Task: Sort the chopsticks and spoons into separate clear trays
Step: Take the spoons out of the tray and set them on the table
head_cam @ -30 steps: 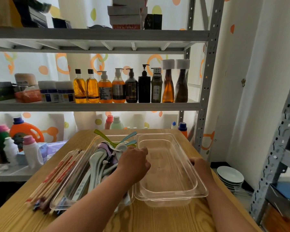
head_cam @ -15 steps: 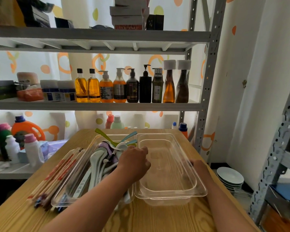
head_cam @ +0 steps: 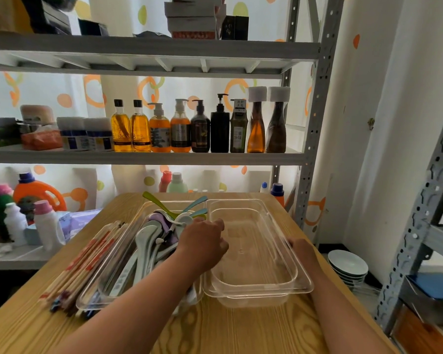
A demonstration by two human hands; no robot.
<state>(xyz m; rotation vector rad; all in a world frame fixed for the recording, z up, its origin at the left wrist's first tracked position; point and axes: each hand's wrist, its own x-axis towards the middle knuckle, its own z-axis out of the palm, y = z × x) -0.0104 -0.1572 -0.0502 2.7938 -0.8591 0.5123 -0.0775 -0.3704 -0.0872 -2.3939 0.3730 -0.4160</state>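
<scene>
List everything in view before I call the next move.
empty tray: one, clear, table's right side
spoon tray: one, clear, directly left of it
spoons: many, white, purple, green, blue, piled in spoon tray
chopsticks: one bundle, wooden with red marks, on table along spoon tray's left side
table: one, light wood
bottles: nine, amber to black, middle shelf
plates: one stack, pale, low right
left hand: grips empty tray's left rim
right hand: grips its right rim
</scene>
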